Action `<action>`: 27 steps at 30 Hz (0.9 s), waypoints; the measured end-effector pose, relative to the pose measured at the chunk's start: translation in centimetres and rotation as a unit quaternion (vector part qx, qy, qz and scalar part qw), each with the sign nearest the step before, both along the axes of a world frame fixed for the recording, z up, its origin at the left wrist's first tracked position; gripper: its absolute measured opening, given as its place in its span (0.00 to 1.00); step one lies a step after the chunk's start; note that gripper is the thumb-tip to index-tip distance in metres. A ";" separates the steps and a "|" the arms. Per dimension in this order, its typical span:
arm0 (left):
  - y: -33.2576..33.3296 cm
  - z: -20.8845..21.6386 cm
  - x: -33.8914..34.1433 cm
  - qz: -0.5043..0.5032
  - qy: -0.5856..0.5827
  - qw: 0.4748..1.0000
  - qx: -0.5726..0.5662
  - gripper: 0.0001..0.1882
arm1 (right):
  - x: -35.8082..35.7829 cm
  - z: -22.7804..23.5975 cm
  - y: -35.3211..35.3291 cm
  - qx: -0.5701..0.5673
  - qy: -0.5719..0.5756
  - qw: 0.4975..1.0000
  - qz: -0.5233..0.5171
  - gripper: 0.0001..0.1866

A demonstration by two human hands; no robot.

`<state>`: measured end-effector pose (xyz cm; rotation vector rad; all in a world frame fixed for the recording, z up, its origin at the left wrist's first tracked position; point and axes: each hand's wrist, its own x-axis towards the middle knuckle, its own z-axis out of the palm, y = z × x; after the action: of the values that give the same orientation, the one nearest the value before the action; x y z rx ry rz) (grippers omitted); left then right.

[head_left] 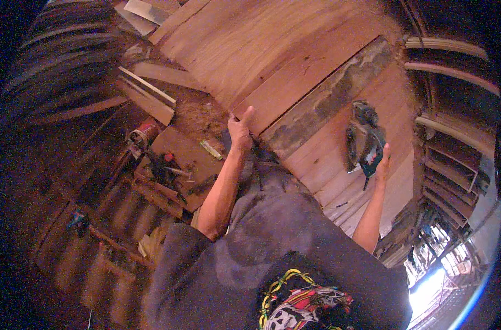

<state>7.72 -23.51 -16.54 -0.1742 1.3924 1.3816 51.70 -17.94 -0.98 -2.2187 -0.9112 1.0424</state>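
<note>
Bending over a broad reddish-brown wooden panel point(234, 49), spread out ahead; facing also a bed of pale planks point(316, 165) to the right, close to the body; looking down between these on a long reddish board point(295, 85) and, along its right edge, a strip of wood with grey stains point(327, 102); holding a power saw point(365, 137) above or on the planks, just right of the stained strip, with the right hand point(383, 164) closed about its green handle, thumb up on the outer side; touching the near end of the reddish board with the left hand point(240, 132), thumb raised, other fingers mostly hidden, too unclear to tell how tightly; showing, at left, a reddish round tin point(147, 132) near some dim tools point(165, 171), then a slim pale tube-like object point(211, 149), then a short dark stick point(341, 205) on the planks
</note>
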 end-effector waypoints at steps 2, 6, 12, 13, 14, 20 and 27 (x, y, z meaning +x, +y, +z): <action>0.1 0.8 1.0 -0.014 0.025 0.999 -0.026 0.27 | 0.5 0.1 0.0 0.005 -0.028 1.000 0.011 0.28; 0.8 1.0 3.1 0.027 0.016 0.999 0.005 0.28 | 3.0 -0.4 -1.4 0.065 -0.008 0.998 -0.005 0.27; -0.5 -0.9 2.6 0.043 -0.019 0.997 0.061 0.29 | 3.8 -0.4 -3.8 0.087 -0.077 0.991 0.063 0.25; -0.6 -0.8 2.4 0.043 -0.018 0.997 0.068 0.28 | 4.6 -1.1 -4.2 0.073 -0.045 0.996 0.029 0.25; -0.7 -0.7 2.0 0.062 -0.037 0.995 0.076 0.27 | 5.3 -1.9 -4.6 0.058 -0.013 0.998 -0.005 0.25; -0.7 -0.9 0.0 0.112 -0.082 0.986 0.092 0.23 | 5.9 -2.9 -5.6 0.094 -0.079 0.992 0.026 0.24; 0.9 0.5 0.5 0.133 -0.048 0.987 0.077 0.23 | 6.3 -3.5 -4.8 0.099 -0.046 0.994 -0.018 0.23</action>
<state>8.22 -22.58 -16.05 -0.3304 1.2087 1.6731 57.97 -22.78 -4.50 -2.1237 -0.9658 0.8010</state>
